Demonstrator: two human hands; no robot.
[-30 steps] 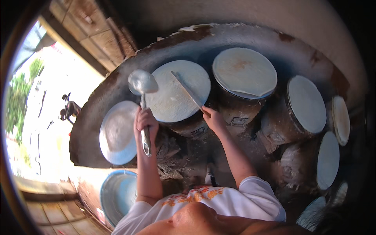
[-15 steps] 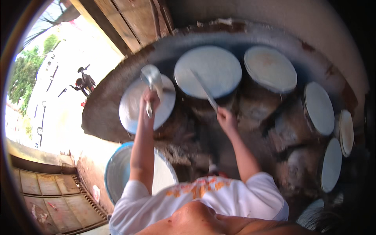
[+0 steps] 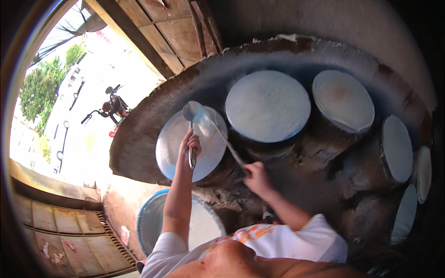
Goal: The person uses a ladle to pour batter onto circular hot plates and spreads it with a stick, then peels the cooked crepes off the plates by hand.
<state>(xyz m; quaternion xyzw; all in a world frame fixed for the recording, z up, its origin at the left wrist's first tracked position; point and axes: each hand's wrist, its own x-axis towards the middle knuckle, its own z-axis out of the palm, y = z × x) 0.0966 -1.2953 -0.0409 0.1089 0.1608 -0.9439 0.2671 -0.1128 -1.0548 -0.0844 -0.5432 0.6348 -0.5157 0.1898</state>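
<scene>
My left hand [image 3: 189, 142] grips the handle of a metal ladle [image 3: 193, 111], whose bowl hangs over the leftmost round steamer cloth [image 3: 172, 143]. White batter lies under the ladle bowl on that cloth. My right hand [image 3: 257, 178] holds a thin flat stick [image 3: 223, 139] that slants up to the left, its tip close to the ladle bowl. A larger pale round cloth [image 3: 268, 105] sits just to the right of both hands.
More round steamer tops [image 3: 343, 99] curve along the dark clay stove [image 3: 139, 134] to the right. A blue-rimmed basin [image 3: 143, 222] of white batter stands below my left arm. A wooden door [image 3: 162, 28] and a parked motorbike [image 3: 111, 106] lie beyond, at the left.
My left hand carried the ladle from the middle round cloth to the leftmost one. My right hand and the stick followed to the left.
</scene>
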